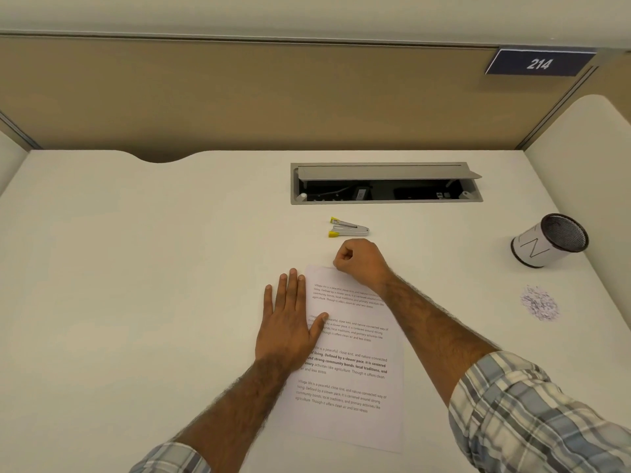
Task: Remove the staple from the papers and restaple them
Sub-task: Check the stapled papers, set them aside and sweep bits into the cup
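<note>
Printed white papers lie on the white desk, slightly tilted. My left hand rests flat with fingers spread on the papers' left edge, thumb on the sheet. My right hand is curled into a fist at the papers' top edge, fingertips pinched together near the top left corner; the staple itself is too small to see. A small silver stapler with yellow ends lies on the desk just beyond my right hand, untouched.
An open grey cable tray is set into the desk behind the stapler. A mesh pen cup with a paper label lies tipped at the right. A small pile of paper bits sits near the right edge. Tan partition walls surround the desk.
</note>
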The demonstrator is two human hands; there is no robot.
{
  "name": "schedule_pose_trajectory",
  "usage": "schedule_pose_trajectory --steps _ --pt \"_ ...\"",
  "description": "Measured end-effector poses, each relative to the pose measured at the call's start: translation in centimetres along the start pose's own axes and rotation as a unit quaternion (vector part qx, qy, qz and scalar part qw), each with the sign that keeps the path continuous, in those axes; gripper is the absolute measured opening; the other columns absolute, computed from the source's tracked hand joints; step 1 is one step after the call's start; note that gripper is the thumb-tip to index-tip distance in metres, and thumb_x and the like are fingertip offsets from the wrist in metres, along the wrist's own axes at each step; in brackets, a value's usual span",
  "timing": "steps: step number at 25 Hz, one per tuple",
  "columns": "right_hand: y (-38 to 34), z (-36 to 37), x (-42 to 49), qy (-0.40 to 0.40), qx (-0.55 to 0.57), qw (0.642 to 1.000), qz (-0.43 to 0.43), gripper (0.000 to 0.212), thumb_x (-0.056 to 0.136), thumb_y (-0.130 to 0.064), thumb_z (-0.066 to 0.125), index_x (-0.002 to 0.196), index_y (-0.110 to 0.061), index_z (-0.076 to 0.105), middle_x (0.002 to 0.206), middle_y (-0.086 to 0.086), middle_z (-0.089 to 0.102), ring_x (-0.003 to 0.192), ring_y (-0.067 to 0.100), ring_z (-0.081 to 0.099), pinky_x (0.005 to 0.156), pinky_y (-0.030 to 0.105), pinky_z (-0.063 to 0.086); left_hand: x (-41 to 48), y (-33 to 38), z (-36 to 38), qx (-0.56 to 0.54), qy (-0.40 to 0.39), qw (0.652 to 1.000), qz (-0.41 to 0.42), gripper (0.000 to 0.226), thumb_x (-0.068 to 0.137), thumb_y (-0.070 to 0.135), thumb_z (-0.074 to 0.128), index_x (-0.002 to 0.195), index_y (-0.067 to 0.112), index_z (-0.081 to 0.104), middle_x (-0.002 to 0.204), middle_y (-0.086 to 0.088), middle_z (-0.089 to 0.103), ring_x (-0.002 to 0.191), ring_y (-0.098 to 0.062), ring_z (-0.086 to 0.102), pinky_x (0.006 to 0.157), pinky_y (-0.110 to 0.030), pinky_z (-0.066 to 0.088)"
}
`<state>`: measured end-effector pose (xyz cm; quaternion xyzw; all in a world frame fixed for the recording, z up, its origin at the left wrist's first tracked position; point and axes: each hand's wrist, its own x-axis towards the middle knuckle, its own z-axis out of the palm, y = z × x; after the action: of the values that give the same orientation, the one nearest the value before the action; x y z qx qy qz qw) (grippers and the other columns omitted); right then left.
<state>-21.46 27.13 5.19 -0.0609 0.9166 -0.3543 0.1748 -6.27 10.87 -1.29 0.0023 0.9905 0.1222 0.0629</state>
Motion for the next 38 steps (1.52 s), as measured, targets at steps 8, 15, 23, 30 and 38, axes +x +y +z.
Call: schedule_pose_trajectory --steps 8,15,23,30,38 --pt "1.7 -0.2 -5.4 0.052 -0.006 0.998 0.037 0.010 0.079 -0.017 0.066 0.071 -0.020 0.063 0.073 -0.009 0.066 0.066 0.010 0.059 0.064 0.030 0.052 -0.1 -0.4 -0.3 -0.016 -0.022 1.000 0.001 0.093 0.092 0.078 -0.010 0.161 0.016 -0.021 0.170 -0.003 -0.026 0.158 -0.020 -0.023 0.129 -0.049 -0.010" --pt "2.9 -1.9 -10.7 0.086 -0.037 0.994 0.060 0.011 0.078 -0.014 0.060 0.068 -0.019 0.062 0.069 -0.009 0.065 0.061 0.010 0.057 0.057 0.027 0.048 -0.6 -0.9 -0.9 -0.100 -0.014 0.995 0.002 0.099 0.084 0.082 -0.018 0.160 0.019 -0.021 0.170 -0.001 -0.025 0.156 -0.015 -0.027 0.129 -0.041 -0.014" --pt "4.2 -5.7 -15.6 0.159 -0.031 0.982 0.094 0.013 0.080 -0.015 0.061 0.068 -0.018 0.060 0.069 -0.009 0.064 0.062 0.010 0.057 0.054 0.023 0.046 -0.9 4.7 -3.0 -0.082 -0.002 0.995 0.052 0.105 0.080 0.082 -0.024 0.162 0.017 -0.018 0.168 0.000 -0.030 0.156 -0.019 -0.027 0.127 -0.042 -0.018" --pt "7.9 -12.9 -17.3 0.229 -0.020 0.967 0.112 0.009 0.077 -0.017 0.062 0.068 -0.020 0.062 0.073 -0.008 0.068 0.068 0.015 0.066 0.063 0.034 0.057 0.3 14.9 -4.2 -0.076 0.005 0.991 0.108 0.100 0.084 0.079 -0.021 0.162 0.017 -0.019 0.168 -0.002 -0.031 0.156 -0.022 -0.029 0.128 -0.044 -0.016" --pt "14.4 -22.0 -17.4 0.244 -0.047 0.963 0.100 0.014 0.080 -0.017 0.064 0.067 -0.023 0.060 0.071 -0.008 0.068 0.067 0.011 0.063 0.061 0.026 0.050 3.9 28.2 -0.7 -0.046 -0.016 0.985 0.165 0.103 0.080 0.080 -0.020 0.163 0.019 -0.018 0.169 -0.002 -0.031 0.156 -0.024 -0.028 0.128 -0.044 -0.015"
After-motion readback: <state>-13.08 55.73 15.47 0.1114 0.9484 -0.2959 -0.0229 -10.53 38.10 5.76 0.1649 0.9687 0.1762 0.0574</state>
